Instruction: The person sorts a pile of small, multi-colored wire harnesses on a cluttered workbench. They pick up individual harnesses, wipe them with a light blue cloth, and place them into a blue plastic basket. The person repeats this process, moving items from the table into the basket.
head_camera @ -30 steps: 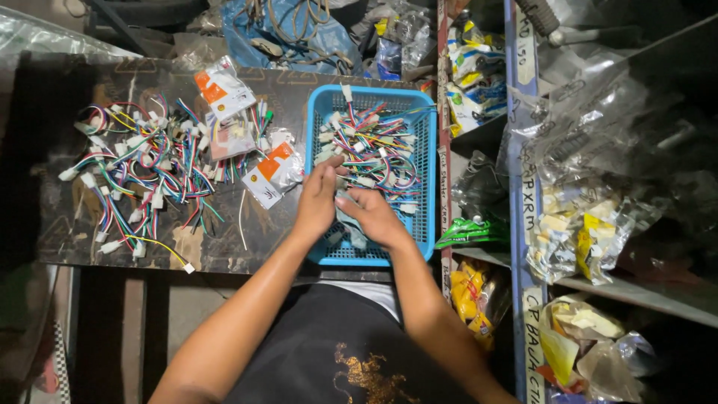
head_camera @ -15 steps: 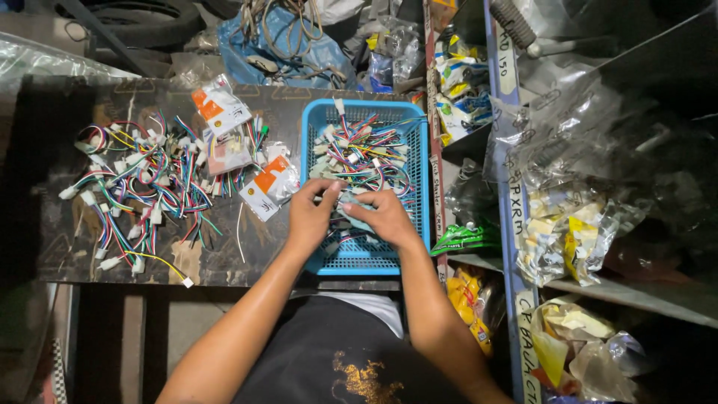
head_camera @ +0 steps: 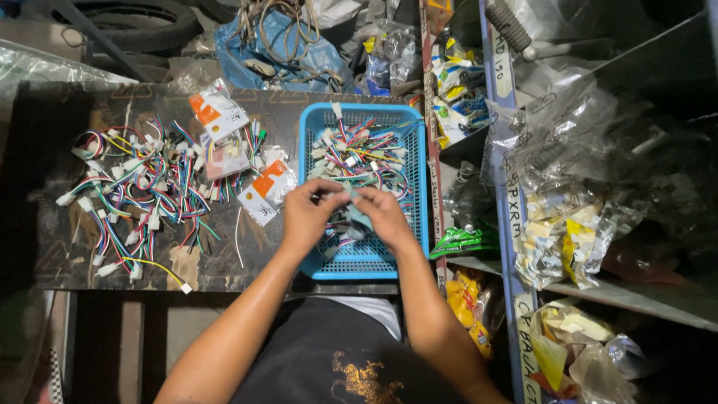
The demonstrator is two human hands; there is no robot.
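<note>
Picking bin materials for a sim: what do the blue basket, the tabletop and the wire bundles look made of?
Blue basket: looks like moulded plastic, matte, with perforated grid walls and floor. Tabletop: probably wood or board, dark, worn, with pale scuffed patches. Wire bundles: thin leads in glossy coloured insulation, likely plastic, ending in small white plastic-looking connectors. Both hands, left hand and right hand, work over the basket.

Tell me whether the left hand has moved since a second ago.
Yes. The left hand has drawn back toward the blue basket's near left edge.
</note>
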